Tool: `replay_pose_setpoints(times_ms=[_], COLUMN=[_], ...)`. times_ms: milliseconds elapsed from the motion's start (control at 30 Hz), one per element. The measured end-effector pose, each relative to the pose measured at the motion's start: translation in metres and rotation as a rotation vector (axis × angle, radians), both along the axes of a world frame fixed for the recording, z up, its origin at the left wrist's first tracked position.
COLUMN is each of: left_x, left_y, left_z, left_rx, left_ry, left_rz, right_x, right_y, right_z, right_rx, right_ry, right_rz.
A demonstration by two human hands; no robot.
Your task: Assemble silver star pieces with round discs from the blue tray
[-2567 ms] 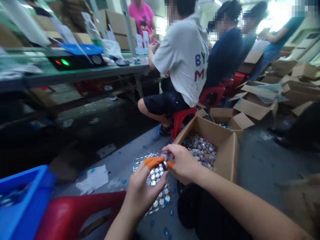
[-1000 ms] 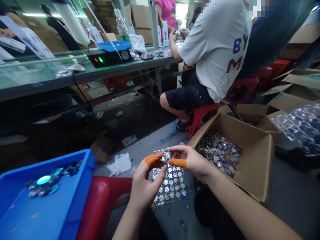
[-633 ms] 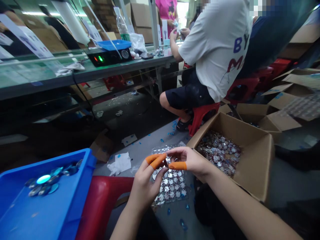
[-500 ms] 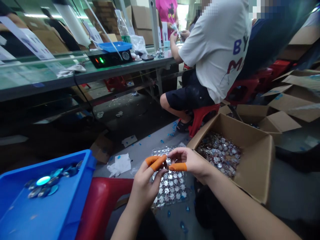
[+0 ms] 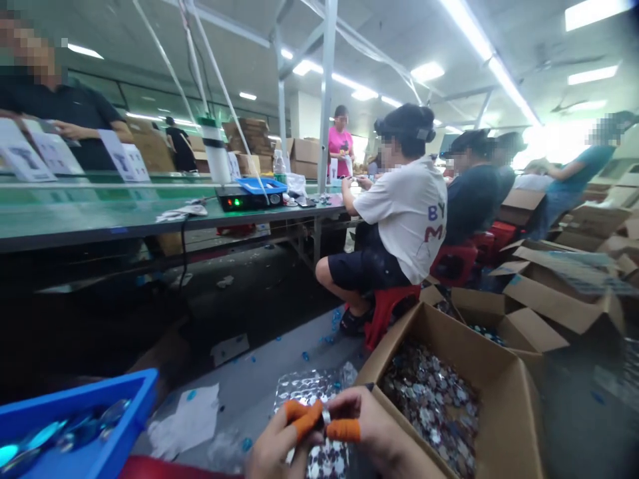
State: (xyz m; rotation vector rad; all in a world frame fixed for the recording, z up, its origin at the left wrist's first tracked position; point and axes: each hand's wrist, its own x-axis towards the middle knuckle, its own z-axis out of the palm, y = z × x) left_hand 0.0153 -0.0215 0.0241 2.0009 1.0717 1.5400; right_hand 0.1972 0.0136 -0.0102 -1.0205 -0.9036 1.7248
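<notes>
At the bottom edge of the head view, my left hand [image 5: 277, 446] and my right hand [image 5: 372, 436] meet, both wearing orange finger cots. Between their fingertips they pinch a small shiny round piece [image 5: 326, 417]. Below them on the floor lies a clear sheet of small silver pieces [image 5: 312, 389]. Just right of my right hand stands an open cardboard box [image 5: 492, 372] filled with several shiny silver pieces. A blue bin [image 5: 74, 412] with several round blue discs sits at the lower left.
A person in a white shirt [image 5: 407, 216] sits on a red stool [image 5: 384, 313] ahead, with more seated people and open cartons [image 5: 554, 299] to the right. A long green workbench [image 5: 150, 216] with a scale runs along the left. Paper scraps litter the grey floor.
The view has tilted upward, so my hands now sit at the bottom edge and the ceiling shows. My fingertips still pinch the small piece together.
</notes>
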Motion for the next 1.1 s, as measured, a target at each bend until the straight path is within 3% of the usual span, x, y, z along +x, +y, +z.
replay_pose_setpoints(times_ms=[67, 167, 267, 400, 533, 667, 767, 900, 1000, 1100], left_x=[0.000, 0.003, 0.007, 0.005, -0.006, -0.010, 0.003, 0.029, 0.038, 0.036], left_y=[0.000, 0.002, 0.003, 0.000, -0.003, -0.001, 0.001, 0.007, 0.005, -0.006], left_z=[0.003, 0.009, 0.015, 0.021, 0.023, 0.015, 0.002, -0.015, -0.018, -0.009], left_rx=[-0.102, -0.290, -0.409, -0.398, -0.332, -0.298, -0.372, -0.553, -0.656, -0.658], left_ry=[-0.028, -0.233, -0.402, -0.382, -0.322, -0.249, -0.252, -0.233, 0.005, 0.308], left_rz=[0.034, 0.114, 0.087, 0.018, 0.036, 0.069, 0.090, 0.083, 0.085, 0.042], right_x=[-0.002, -0.009, -0.014, -0.016, -0.022, -0.030, -0.029, -0.018, -0.009, -0.003], right_y=[-0.006, -0.007, -0.005, -0.005, -0.006, -0.003, 0.003, 0.025, 0.058, 0.100], right_z=[0.012, 0.029, 0.034, 0.032, 0.032, 0.034, 0.034, 0.029, 0.021, 0.006], right_rx=[0.018, -0.031, -0.068, -0.028, 0.036, 0.066, 0.039, 0.018, 0.034, 0.069], right_ry=[0.109, 0.335, 0.443, 0.374, 0.307, 0.225, 0.171, 0.139, 0.123, 0.067], right_rz=[0.011, 0.017, 0.000, 0.018, 0.068, 0.065, -0.012, -0.050, -0.079, -0.077])
